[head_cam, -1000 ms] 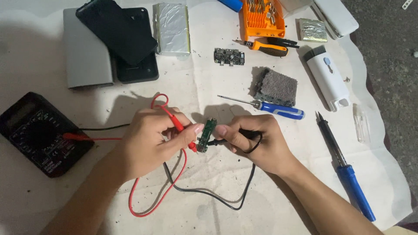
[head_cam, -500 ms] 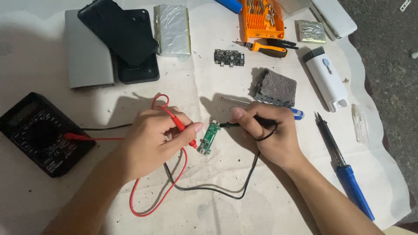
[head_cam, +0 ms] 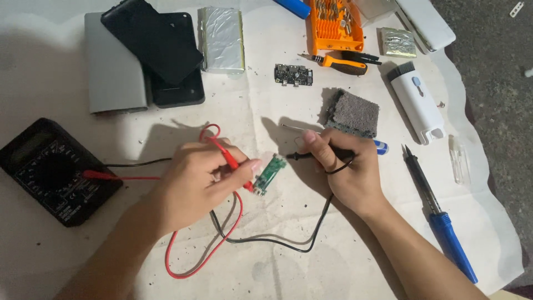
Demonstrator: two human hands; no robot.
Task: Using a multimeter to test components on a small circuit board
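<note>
Between the two hands, near the middle of the white cloth-covered surface (head_cam: pixel 261 89), lies a small green circuit board (head_cam: pixel 269 174), tilted, one end by the left fingertips. The left hand (head_cam: pixel 202 180) is closed around a red probe (head_cam: pixel 230 161), pinching it like a pen, its tip down at the board's lower end. The right hand (head_cam: pixel 344 169) is closed the same way on a black probe (head_cam: pixel 316 156), whose tip hangs just short of the board's upper end, not touching it as far as I can tell.

The board is light and lies loose, so I judge a push from either tip could skate it sideways, or a tip could slip and bridge neighbouring contacts. The red lead (head_cam: pixel 208 253) and black lead (head_cam: pixel 277 239) loop under the wrists; a snag there could tug a probe off its spot or drag the black multimeter (head_cam: pixel 53 172) at the left edge.

Further out sit a grey sponge (head_cam: pixel 352 114), a blue-handled soldering iron (head_cam: pixel 438 214) at the right, a second small dark board (head_cam: pixel 293 74), a silver foil-wrapped flat pack (head_cam: pixel 222 39), a smaller foil pack (head_cam: pixel 398 42), an orange bit case (head_cam: pixel 335 25), a white stick-shaped tool (head_cam: pixel 416 103), and a black flat case (head_cam: pixel 152 39) lying across a grey one (head_cam: pixel 111 72). No labels are legible.
</note>
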